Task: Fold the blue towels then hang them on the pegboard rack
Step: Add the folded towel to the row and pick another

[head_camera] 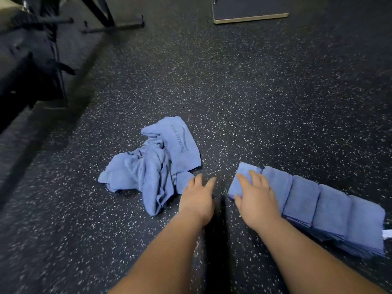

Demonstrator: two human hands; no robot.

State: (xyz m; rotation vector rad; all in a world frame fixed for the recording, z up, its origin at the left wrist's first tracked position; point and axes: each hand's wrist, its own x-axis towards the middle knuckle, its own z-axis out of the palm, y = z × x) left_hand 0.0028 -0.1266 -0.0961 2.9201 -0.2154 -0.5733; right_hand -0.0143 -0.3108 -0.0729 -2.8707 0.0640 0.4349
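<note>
Lower centre: your right hand (257, 198), fingers flat and gripping nothing, presses the left end of the folded towels (331, 209) at lower right; your left hand (198, 198), open and empty, sits beside the crumpled towels (152, 166), so pinch one corner and spread it flat before folding.

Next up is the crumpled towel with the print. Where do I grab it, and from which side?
Probably pinch the crumpled towel at the near-right corner of its flat printed panel, coming from the right with the left hand. That edge lies smooth and free on the floor; the left side is bunched in folds.
</note>
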